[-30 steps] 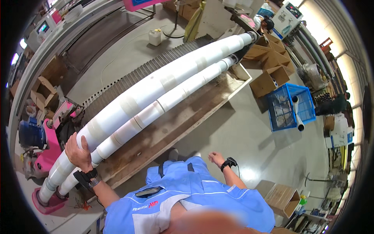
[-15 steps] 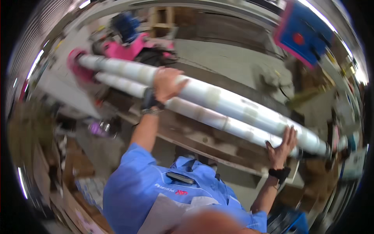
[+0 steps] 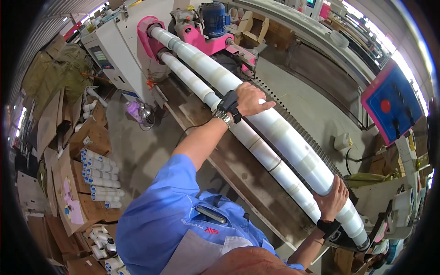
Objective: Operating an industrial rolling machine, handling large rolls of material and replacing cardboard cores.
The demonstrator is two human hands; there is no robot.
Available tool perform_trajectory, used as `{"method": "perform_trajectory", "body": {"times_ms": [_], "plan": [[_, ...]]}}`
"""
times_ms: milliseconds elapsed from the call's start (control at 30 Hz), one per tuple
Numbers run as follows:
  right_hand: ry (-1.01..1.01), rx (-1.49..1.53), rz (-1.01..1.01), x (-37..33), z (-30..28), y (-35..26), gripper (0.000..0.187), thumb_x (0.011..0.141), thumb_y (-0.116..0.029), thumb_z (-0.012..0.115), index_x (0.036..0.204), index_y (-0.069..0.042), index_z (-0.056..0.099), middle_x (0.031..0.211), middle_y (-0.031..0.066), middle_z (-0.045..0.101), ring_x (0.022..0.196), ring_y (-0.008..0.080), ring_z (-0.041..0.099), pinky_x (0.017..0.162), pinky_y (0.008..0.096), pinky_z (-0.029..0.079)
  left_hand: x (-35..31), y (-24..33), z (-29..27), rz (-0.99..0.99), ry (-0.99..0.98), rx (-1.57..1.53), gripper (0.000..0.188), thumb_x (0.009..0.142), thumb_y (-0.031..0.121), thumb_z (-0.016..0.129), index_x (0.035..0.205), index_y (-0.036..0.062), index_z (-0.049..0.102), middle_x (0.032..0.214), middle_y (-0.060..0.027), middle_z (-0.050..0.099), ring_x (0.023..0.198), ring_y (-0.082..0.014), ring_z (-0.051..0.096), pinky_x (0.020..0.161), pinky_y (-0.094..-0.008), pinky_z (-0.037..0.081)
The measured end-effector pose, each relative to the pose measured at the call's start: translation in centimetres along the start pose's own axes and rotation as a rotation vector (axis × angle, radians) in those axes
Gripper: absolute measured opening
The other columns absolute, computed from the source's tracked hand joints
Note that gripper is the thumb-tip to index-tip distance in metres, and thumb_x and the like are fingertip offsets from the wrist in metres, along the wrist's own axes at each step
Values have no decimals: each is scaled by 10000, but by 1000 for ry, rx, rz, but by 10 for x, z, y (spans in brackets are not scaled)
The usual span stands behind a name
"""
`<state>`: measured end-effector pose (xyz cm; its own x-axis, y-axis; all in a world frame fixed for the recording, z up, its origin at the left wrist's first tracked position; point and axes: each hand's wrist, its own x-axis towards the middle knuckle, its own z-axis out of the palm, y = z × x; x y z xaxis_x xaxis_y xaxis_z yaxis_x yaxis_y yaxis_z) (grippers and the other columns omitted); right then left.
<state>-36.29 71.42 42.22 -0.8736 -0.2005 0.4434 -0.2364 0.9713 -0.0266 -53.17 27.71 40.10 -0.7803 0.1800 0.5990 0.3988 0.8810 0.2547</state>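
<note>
A long thick white roll (image 3: 279,128) with beige bands runs diagonally from a pink mount (image 3: 145,42) at the far left to the near right. Parallel to it, on my side, lies a thinner banded white roll (image 3: 264,155). My left hand (image 3: 251,100) is curled over the middle of the thick roll, thumb stretched out along it; its fingertips are hidden behind the roll. Closer to the right end, my right hand (image 3: 333,200) grips the same roll, fingers over its far side and thumb on the near side.
A blue motor (image 3: 213,19) stands beside the pink mount. To the right, a blue control panel (image 3: 389,103) with a red button juts in. Stacked white tubes (image 3: 100,174) and a cardboard box (image 3: 68,183) are at left. A purple-and-clear bottle (image 3: 140,111) stands on the floor.
My view has turned, so the rolls slope more steeply and the pink mount appears farther right. Both hands remain on the thick roll. The picture is sharper now.
</note>
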Motion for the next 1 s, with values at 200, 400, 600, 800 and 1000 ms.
{"method": "perform_trajectory", "body": {"times_ms": [200, 400, 600, 800, 1000], "plan": [[18, 11, 4, -3, 0, 0, 924, 494, -280, 835, 1340, -75, 525, 1238, 135, 590, 1182, 324, 546, 1053, 467, 369, 0, 0, 2, -22, -1, -11, 581, 846, 647, 598, 719, 102, 755, 752, -70, 725, 769, -258, 669, 837, -377, 450], [54, 3, 13, -6, 4, 2, 924, 498, -325, 809, 1345, -81, 531, 1243, 140, 590, 1184, 333, 544, 1059, 470, 364, 2, 0, 5, -42, -22, -19, 558, 852, 623, 606, 717, 103, 757, 754, -76, 726, 770, -256, 670, 841, -373, 447], [58, 18, 14, -6, 7, 4, 924, 491, -308, 800, 1346, -85, 531, 1246, 145, 598, 1183, 332, 549, 1064, 473, 366, 4, 1, 1, -62, -60, -12, 589, 859, 642, 579, 712, 102, 761, 740, -85, 722, 774, -262, 671, 854, -374, 443], [58, 18, 13, -7, 7, 3, 931, 484, -284, 805, 1350, -84, 527, 1248, 146, 596, 1189, 328, 546, 1070, 474, 364, 5, 1, 1, -76, -84, -13, 630, 864, 668, 545, 717, 97, 765, 738, -97, 721, 774, -272, 671, 861, -382, 439], [43, 11, 41, -8, 7, 4, 944, 476, -293, 806, 1351, -79, 526, 1252, 149, 593, 1189, 331, 544, 1072, 471, 364, 5, 4, -1, -66, -96, -24, 625, 864, 664, 548, 728, 94, 766, 749, -100, 724, 787, -270, 671, 864, -381, 438]]}}
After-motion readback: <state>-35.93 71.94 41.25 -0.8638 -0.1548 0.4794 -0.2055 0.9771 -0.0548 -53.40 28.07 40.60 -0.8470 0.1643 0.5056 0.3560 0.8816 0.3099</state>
